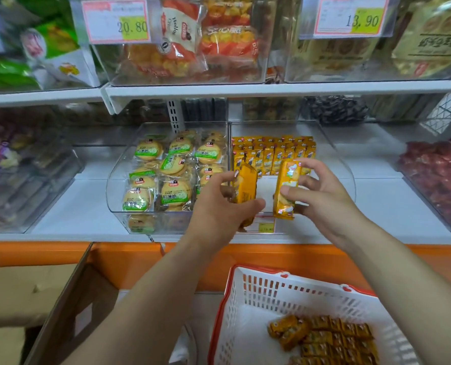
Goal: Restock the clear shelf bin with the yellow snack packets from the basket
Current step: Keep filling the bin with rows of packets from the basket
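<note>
Now | clear bin (265,186): yellow packets (274,154), rear rows | basket (293,288): more, count unclear

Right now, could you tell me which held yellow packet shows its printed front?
The packet in the right hand: its cartoon-printed front faces the camera; the packet in the left hand shows a plainer yellow side.

Bright, even, lit from above; faint sheen on clear shelf bin (350,172); blurred, bowed at left and right.
</note>
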